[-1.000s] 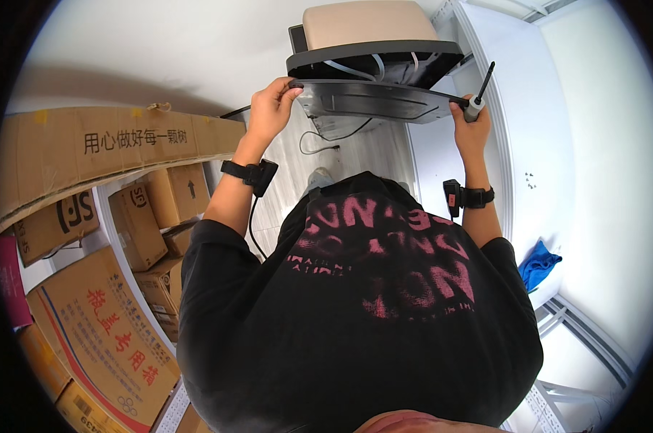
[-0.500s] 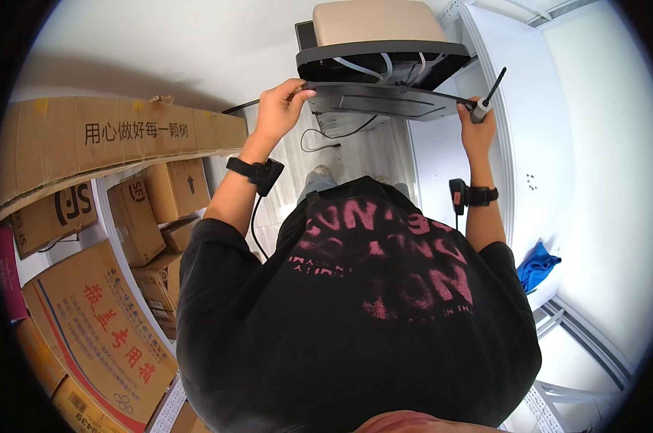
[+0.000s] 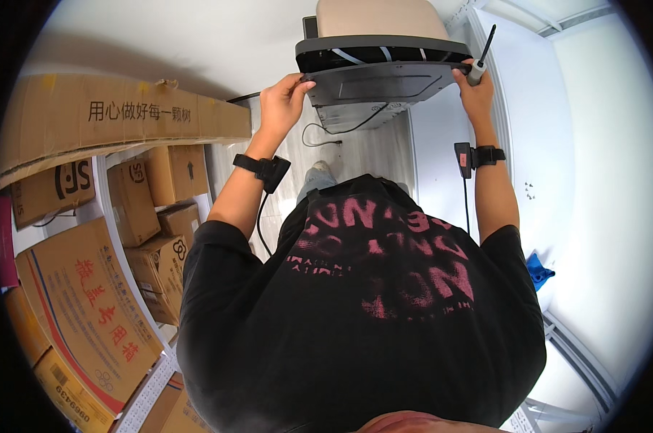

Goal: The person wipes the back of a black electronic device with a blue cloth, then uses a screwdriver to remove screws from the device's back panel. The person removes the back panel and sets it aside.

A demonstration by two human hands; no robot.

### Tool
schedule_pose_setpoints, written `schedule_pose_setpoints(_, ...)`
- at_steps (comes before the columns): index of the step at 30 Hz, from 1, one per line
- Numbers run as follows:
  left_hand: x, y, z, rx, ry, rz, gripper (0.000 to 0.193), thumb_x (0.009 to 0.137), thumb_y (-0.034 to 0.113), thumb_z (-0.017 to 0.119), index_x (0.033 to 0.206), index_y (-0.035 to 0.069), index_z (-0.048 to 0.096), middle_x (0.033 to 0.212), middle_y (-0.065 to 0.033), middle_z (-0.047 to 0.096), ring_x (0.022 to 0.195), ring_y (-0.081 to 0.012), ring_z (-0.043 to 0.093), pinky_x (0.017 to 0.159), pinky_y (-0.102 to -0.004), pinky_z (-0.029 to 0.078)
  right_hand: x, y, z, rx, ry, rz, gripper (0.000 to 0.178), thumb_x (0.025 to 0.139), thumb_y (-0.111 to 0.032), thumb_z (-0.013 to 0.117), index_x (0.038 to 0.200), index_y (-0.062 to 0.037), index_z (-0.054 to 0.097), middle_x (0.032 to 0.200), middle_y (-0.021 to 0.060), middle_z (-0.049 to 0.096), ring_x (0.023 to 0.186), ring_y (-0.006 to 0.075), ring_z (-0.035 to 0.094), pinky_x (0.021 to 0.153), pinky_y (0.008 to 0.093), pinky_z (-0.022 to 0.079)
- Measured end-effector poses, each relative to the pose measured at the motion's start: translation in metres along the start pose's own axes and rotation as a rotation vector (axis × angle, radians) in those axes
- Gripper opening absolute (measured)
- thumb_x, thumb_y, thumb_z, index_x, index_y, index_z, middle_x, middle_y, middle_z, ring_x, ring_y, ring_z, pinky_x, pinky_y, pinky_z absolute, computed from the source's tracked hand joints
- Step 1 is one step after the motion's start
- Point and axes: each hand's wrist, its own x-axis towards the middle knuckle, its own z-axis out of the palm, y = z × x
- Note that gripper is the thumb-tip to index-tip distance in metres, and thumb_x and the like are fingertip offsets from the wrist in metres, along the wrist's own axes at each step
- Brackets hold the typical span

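Floor [image 3: 366, 155] showed between a long carton [image 3: 138, 115] and a white surface [image 3: 438, 144]. Forearms [image 3: 232, 198] outstretched, the left hand [image 3: 281, 108] pinched a black panel's [image 3: 384, 83] left corner; the right hand [image 3: 478, 94] gripped its right corner and a screwdriver [image 3: 477, 71], just beside a beige-topped unit [image 3: 380, 18].

You are working in bright, cool, fairly even light, though its source is hard to place. Right of your black shirt [image 3: 362, 289], the white wall [image 3: 608, 180] is palest, nearly washed out; up and left of the shirt, a broad soft shadow darkens the pale wall [image 3: 218, 43] behind the long carton [image 3: 131, 115]. The shirt itself sinks into deep black, losing fold detail. Above it, the dark panel [image 3: 377, 84] carries a mild grey sheen, and your left hand [image 3: 281, 108] and right hand [image 3: 476, 97] look reasonably sharp. Left of the shirt, fisheye distortion bows the carton; the outer rim falls to black.
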Motion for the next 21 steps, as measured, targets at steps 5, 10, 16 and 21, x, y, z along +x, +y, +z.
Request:
schedule_pose_setpoints(5, 0.002, 0.003, 0.005, 0.022, 0.069, -0.007, 0.017, 0.08, 0.015, 0.072, 0.088, 0.001, 0.067, 0.067, -0.011, 0.065, 0.055, -0.0129, 0.06, 0.054, -0.0239, 0.047, 0.01, 0.001, 0.002, -0.004, -0.034, 0.001, 0.025, 0.077, -0.011, 0.074, 0.097, -0.0041, 0.061, 0.079, 0.0017, 0.063, 0.07, 0.0091, 0.055, 0.064, 0.0243, 0.045)
schedule_pose_setpoints(10, -0.001, 0.0, 0.009, 0.009, 0.094, -0.046, 0.018, 0.079, 0.016, 0.073, 0.09, 0.002, 0.067, 0.07, -0.0124, 0.067, 0.058, -0.0151, 0.064, 0.055, -0.0255, 0.048, 0.014, 0.014, 0.002, -0.058, -0.016, -0.055, 0.027, 0.075, -0.012, 0.075, 0.097, -0.005, 0.061, 0.078, 0.0028, 0.063, 0.069, 0.0108, 0.056, 0.064, 0.0262, 0.045)
schedule_pose_setpoints(16, -0.003, -0.019, 0.012, -0.017, -0.076, -0.14, 0.025, 0.084, 0.024, 0.069, 0.093, 0.0, 0.066, 0.076, -0.0154, 0.067, 0.061, -0.0203, 0.065, 0.058, -0.0277, 0.049, 0.007, 0.012, 0.001, -0.055, -0.011, -0.001, 0.026, 0.075, -0.012, 0.075, 0.096, -0.0051, 0.061, 0.079, 0.0034, 0.064, 0.07, 0.0116, 0.057, 0.065, 0.0265, 0.045)
schedule_pose_setpoints(21, -0.02, -0.06, 0.032, -0.052, -0.136, -0.097, 0.024, 0.085, 0.024, 0.066, 0.09, 0.0, 0.064, 0.074, -0.018, 0.062, 0.06, -0.0306, 0.058, 0.056, -0.0323, 0.047, -0.008, 0.013, -0.003, -0.013, 0.03, -0.053, 0.023, 0.076, -0.011, 0.075, 0.093, -0.0052, 0.061, 0.077, 0.0007, 0.062, 0.069, 0.01, 0.055, 0.064, 0.0257, 0.044)
